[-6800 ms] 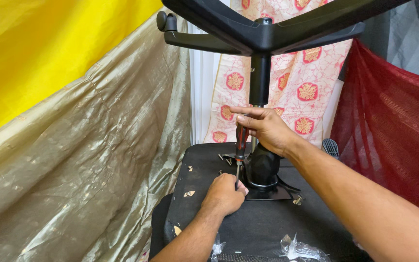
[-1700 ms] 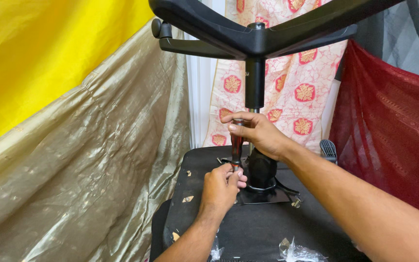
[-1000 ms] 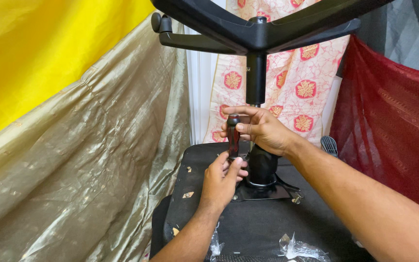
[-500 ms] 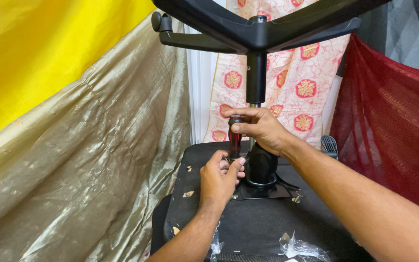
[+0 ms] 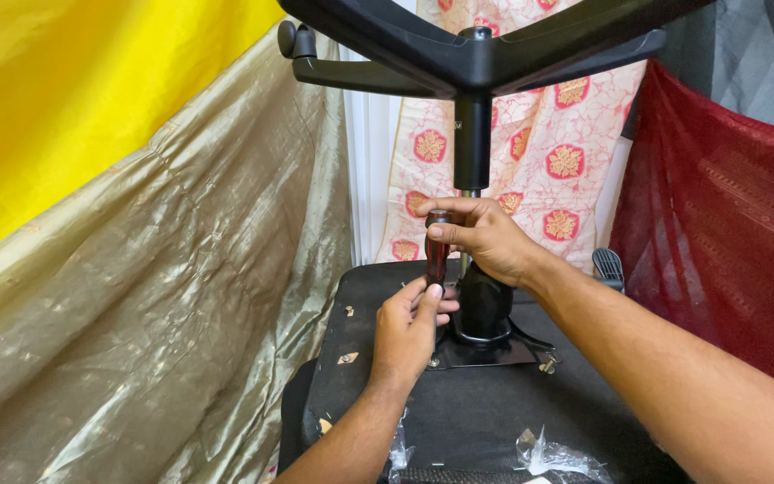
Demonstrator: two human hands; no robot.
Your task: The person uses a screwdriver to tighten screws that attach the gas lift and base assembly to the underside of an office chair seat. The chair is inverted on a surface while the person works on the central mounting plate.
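Head cam shows one dark red-and-black screwdriver handle (image 5: pixel 437 251) standing upright, long axis vertical. Right hand (image 5: pixel 485 240) has its fingers curled shut around the top; left hand (image 5: pixel 408 330) sits just below, fingertips closed loosely on the lower end. Right beside the fingers is the single black chair column (image 5: pixel 474 143) of the upturned black five-arm chair base (image 5: pixel 477 49).

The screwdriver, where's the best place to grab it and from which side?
Best by its dark red handle, probably from the open left side. The screwdriver stands upright, with the chair column close on its right. The right hand grips the top; the left hand steadies it lower down.
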